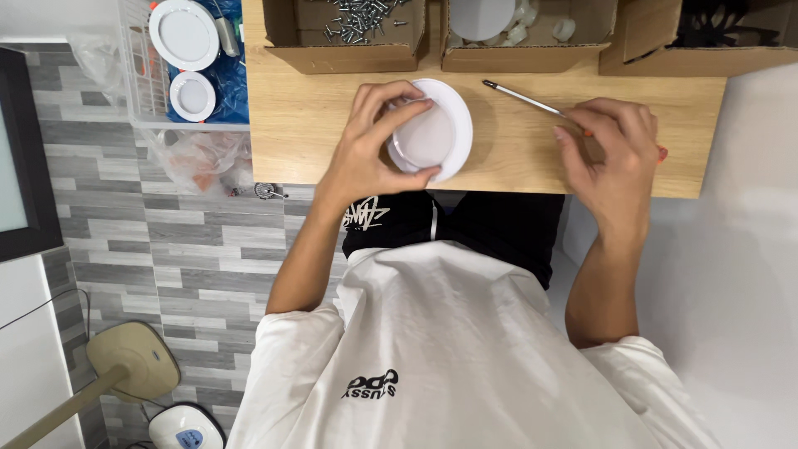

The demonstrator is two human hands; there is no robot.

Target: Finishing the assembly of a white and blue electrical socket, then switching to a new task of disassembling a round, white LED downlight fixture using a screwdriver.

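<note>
Seen from above, the left hand reaches up from the forearm at about 7 o'clock and cups a round white lamp housing that lies flat on the wooden table, near the middle of the tabletop. Its fingers curl over the rim at the housing's 10 o'clock side, and the thumb presses the rim at about 6 o'clock, so the hand clasps the disc from its left edge. The wrist is bent slightly inward.

The right hand sits at 3 o'clock from the housing, well apart from it, with its forearm rising from 5 o'clock. Its fingers are drawn together around the handle end of a thin screwdriver, whose metal shaft points away toward 10 o'clock and lies low over the table. The orange handle is mostly hidden under the hand.

At 12 o'clock, along the far edge of the table, stand three open cardboard boxes: one with loose screws, one with white round parts, and one with dark parts. At 9 o'clock, off the table, a clear bin holds two more white round lamps. The person wears a white shirt.
</note>
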